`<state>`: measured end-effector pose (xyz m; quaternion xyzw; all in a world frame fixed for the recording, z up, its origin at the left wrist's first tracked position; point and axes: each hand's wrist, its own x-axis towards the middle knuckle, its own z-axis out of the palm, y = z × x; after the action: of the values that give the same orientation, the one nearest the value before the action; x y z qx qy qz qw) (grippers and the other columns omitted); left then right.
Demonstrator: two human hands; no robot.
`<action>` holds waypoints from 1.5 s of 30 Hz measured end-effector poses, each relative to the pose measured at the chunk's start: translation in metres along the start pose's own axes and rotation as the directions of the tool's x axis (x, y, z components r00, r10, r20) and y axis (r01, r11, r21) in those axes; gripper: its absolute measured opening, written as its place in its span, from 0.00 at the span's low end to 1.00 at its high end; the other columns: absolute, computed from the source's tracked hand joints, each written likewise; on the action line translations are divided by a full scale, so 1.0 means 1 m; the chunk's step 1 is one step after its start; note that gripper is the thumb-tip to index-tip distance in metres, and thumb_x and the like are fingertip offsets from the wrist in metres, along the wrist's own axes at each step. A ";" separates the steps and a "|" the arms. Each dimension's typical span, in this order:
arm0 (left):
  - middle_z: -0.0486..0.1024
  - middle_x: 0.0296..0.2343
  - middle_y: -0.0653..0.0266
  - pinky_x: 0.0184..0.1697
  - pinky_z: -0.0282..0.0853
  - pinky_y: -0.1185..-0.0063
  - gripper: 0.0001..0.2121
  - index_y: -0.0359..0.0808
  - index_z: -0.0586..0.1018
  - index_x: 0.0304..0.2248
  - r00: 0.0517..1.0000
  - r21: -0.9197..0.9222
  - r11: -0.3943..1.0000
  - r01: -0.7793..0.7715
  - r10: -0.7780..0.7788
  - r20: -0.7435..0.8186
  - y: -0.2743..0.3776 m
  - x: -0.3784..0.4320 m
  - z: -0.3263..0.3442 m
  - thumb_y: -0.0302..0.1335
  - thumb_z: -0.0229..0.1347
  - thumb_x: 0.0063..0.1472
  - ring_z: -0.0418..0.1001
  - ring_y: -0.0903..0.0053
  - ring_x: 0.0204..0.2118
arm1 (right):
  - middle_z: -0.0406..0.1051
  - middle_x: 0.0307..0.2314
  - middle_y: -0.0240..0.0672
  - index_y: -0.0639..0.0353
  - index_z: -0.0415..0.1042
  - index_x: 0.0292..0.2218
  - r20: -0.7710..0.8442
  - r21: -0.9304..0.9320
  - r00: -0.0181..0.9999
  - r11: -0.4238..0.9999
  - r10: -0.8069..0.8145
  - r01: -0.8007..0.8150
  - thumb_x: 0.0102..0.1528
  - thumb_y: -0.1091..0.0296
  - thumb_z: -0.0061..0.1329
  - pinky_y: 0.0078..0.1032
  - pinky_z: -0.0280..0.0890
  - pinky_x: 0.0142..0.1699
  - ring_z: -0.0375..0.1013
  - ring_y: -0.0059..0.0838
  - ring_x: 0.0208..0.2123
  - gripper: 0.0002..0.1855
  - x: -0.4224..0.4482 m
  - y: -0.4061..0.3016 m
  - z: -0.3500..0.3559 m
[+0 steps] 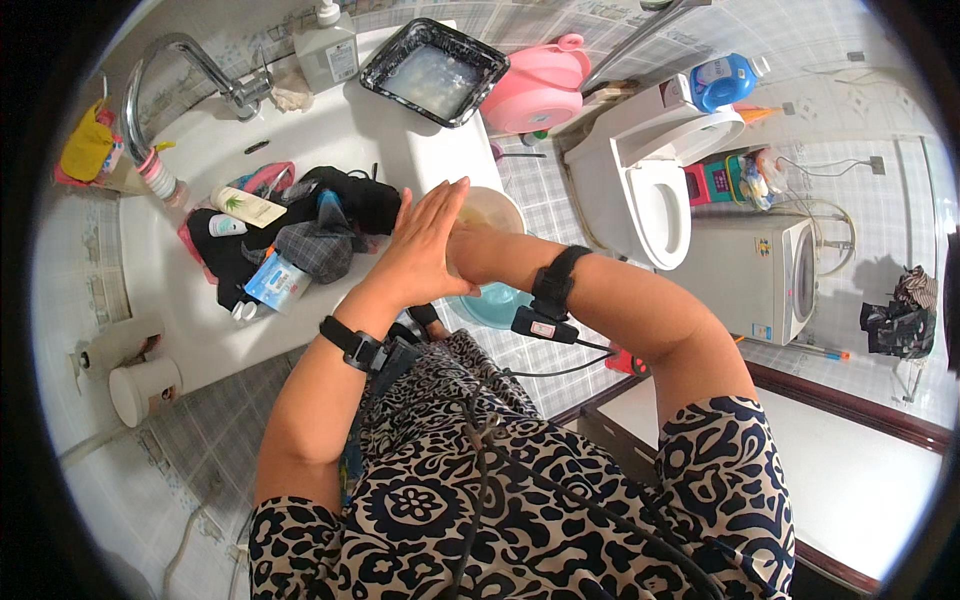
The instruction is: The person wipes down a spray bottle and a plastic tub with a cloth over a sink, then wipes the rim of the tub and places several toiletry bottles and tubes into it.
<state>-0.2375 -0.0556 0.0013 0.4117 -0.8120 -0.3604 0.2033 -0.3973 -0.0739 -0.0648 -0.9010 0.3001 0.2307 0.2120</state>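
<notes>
In the middle of the head view my left hand (417, 251) is raised palm-down with its fingers extended, and holds nothing visible. It overlaps my right hand (472, 251), whose fingers are largely hidden behind it, over or in a pale round tub (504, 206). Just below that tub a light blue basin (496, 306) shows partly. Left of my hands, in the white washbasin (172, 285), lies a heap of black and grey clothes (322, 251). On the heap rest a cream tube (249, 207), a small white container (226, 225) and a blue-and-white packet (276, 283).
A black tray (435, 73) with cloudy liquid stands on the washbasin's far edge, beside a pump bottle (328, 46) and pink basins (536, 86). The faucet (244, 97) is at the upper left. A toilet (660, 202) and a washing machine (765, 270) are on the right.
</notes>
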 end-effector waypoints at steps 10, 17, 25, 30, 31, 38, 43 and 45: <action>0.50 0.56 0.56 0.62 0.31 0.59 0.57 0.40 0.44 0.59 1.000 0.000 1.000 0.026 -0.026 -0.009 0.002 -0.003 -0.004 0.37 0.68 0.31 0.44 0.65 0.61 | 0.64 0.44 0.39 0.61 0.75 0.37 -0.136 -0.437 0.939 0.832 0.314 -0.342 0.47 0.63 0.47 0.27 0.55 0.49 0.59 0.37 0.46 0.17 -0.059 -0.036 -0.065; 0.51 0.55 0.49 0.62 0.29 0.60 0.56 0.37 0.43 0.59 0.998 0.025 0.999 -0.040 0.041 -0.042 -0.001 -0.004 0.001 0.38 0.67 0.33 0.45 0.62 0.60 | 0.74 0.34 0.39 0.58 0.77 0.33 0.180 -0.278 0.947 0.937 0.267 -0.211 0.46 0.58 0.50 0.32 0.61 0.49 0.73 0.34 0.38 0.15 -0.026 -0.011 -0.039; 0.46 0.57 0.51 0.61 0.26 0.57 0.60 0.37 0.38 0.59 0.999 0.035 0.999 -0.033 0.034 -0.039 -0.010 -0.007 0.006 0.41 0.67 0.33 0.43 0.62 0.61 | 0.69 0.37 0.52 0.65 0.70 0.40 0.151 0.611 0.985 0.791 -0.079 -0.030 0.46 0.67 0.49 0.37 0.60 0.47 0.67 0.51 0.41 0.19 -0.014 -0.002 -0.050; 0.48 0.57 0.49 0.61 0.27 0.55 0.59 0.35 0.41 0.59 0.996 -0.011 0.998 -0.067 0.066 -0.056 -0.011 -0.010 0.004 0.39 0.68 0.31 0.43 0.59 0.61 | 0.59 0.49 0.54 0.60 0.61 0.51 -0.111 0.263 0.993 0.965 0.048 -0.017 0.48 0.65 0.48 0.39 0.55 0.53 0.60 0.50 0.50 0.28 -0.007 0.008 -0.021; 0.48 0.56 0.49 0.60 0.28 0.54 0.59 0.34 0.42 0.59 0.995 -0.036 0.996 -0.083 0.080 -0.063 -0.010 -0.009 0.006 0.39 0.68 0.31 0.43 0.59 0.61 | 0.57 0.50 0.54 0.59 0.60 0.51 -0.166 0.209 0.982 0.977 0.089 -0.053 0.48 0.65 0.48 0.39 0.54 0.54 0.59 0.50 0.51 0.29 -0.010 0.010 -0.016; 0.50 0.56 0.51 0.60 0.27 0.52 0.61 0.36 0.43 0.58 0.993 -0.018 0.997 -0.076 0.074 -0.091 -0.016 -0.012 0.010 0.41 0.69 0.27 0.45 0.62 0.60 | 0.61 0.48 0.54 0.61 0.63 0.49 0.343 0.135 0.895 0.928 0.287 -0.349 0.48 0.64 0.48 0.38 0.54 0.55 0.60 0.46 0.52 0.27 -0.005 -0.006 -0.039; 0.49 0.56 0.47 0.59 0.26 0.51 0.63 0.33 0.39 0.59 0.994 -0.001 0.997 -0.080 0.079 -0.073 -0.018 -0.012 0.014 0.45 0.68 0.29 0.43 0.58 0.61 | 0.62 0.47 0.50 0.61 0.63 0.49 0.104 0.515 0.994 0.857 -0.038 -0.021 0.48 0.66 0.49 0.37 0.56 0.53 0.61 0.45 0.50 0.26 -0.006 -0.003 -0.040; 0.48 0.56 0.46 0.59 0.26 0.51 0.62 0.33 0.39 0.59 0.995 0.012 0.997 -0.082 0.082 -0.048 -0.016 -0.011 0.013 0.44 0.68 0.29 0.43 0.58 0.61 | 0.61 0.49 0.48 0.59 0.62 0.49 -0.013 0.622 1.000 0.783 0.014 -0.003 0.48 0.67 0.49 0.37 0.56 0.53 0.60 0.45 0.50 0.26 -0.003 0.008 -0.023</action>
<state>-0.2311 -0.0478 -0.0199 0.3876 -0.8247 -0.3377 0.2357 -0.3980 -0.0901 -0.0465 -0.7816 0.3653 0.1123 0.4930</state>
